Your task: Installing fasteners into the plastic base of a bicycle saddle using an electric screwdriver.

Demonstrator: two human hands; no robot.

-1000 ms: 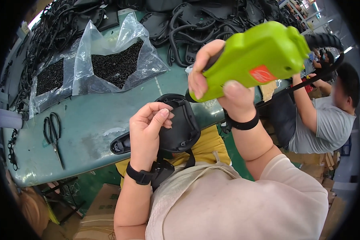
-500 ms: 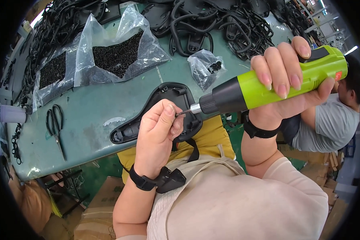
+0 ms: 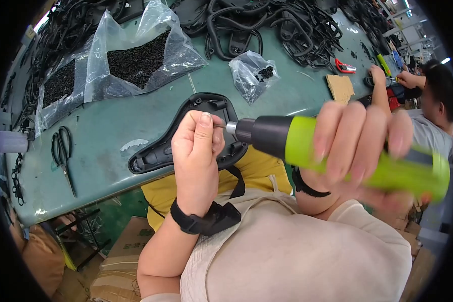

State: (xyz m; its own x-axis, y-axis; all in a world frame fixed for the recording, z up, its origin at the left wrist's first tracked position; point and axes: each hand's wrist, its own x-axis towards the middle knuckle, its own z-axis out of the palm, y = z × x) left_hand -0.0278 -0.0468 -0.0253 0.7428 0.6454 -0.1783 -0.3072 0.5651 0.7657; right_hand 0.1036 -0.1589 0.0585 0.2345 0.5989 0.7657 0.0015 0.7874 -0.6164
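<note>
My right hand (image 3: 357, 146) is wrapped round a green and black electric screwdriver (image 3: 272, 137), slightly blurred by motion, its body tilted down to the right. The thin bit (image 3: 219, 125) points left into the pinched fingers of my left hand (image 3: 196, 143). What those fingertips hold at the bit's end is too small and covered to make out. Below and behind the left hand lies a black moulded plastic shell (image 3: 156, 155), wide at the right and narrow at the left, its hollow side up. The left hand hides part of it.
Bags of small black screws (image 3: 138, 63) lie open at the back left; a smaller bag (image 3: 254, 80) sits right of them. Scissors (image 3: 63, 156) rest at the left. Black frames (image 3: 236, 30) pile along the back. A red cutter (image 3: 345, 66), cardboard (image 3: 340, 89) and a co-worker (image 3: 433, 110) are at the right.
The screwdriver's rear end has swung down, bringing the tool closer to level, and my right hand has dropped with it. The left hand keeps its pinch at the bit. The view has shifted slightly.
</note>
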